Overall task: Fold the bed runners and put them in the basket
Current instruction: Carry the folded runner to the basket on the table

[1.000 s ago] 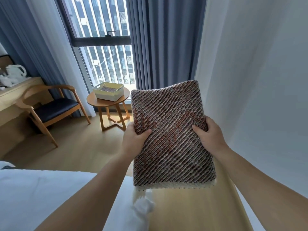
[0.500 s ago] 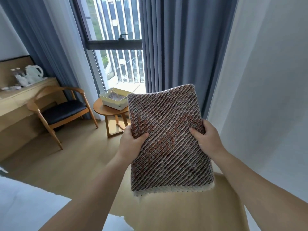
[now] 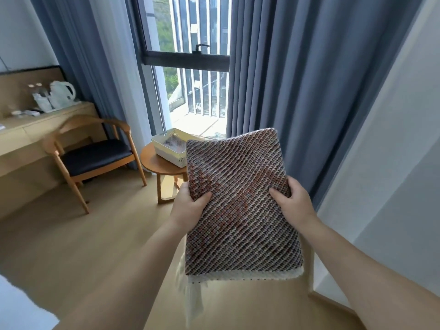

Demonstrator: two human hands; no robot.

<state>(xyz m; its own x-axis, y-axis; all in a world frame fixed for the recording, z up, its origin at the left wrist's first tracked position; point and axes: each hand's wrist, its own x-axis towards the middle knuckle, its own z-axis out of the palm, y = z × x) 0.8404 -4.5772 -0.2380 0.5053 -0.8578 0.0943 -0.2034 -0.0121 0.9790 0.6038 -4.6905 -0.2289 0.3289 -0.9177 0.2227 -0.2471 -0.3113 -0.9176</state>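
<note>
- The folded bed runner is a thick, pillow-like rectangle of coarse woven cloth. It has fine diagonal ribs in brown, white and rust, and its near edge carries a cream band.
- A pale fringe hangs loose and blurred below the runner's near left corner.
- Both hands hold the runner in the air over the wooden floor. The left hand grips the left edge and the right hand grips the right edge, with the thumbs on top. The fingers are hidden beneath the cloth.
- The basket is cream plastic, rectangular, with perforated walls, and it stands on a small round wooden counter. The runner's far corner covers the basket's right end. Something striped lies inside it, too small to name.
- To the left are a wooden armchair with a dark seat and a white kettle on a long counter by the wall.
- Blue pleated curtains frame the window.
- Only a white corner of the bed shows, cut off at the lower left.
- Compared with half a second ago, the basket and the round counter look larger and nearer. The runner now overlaps the basket, less of the bed shows, and the grip is unchanged.
</note>
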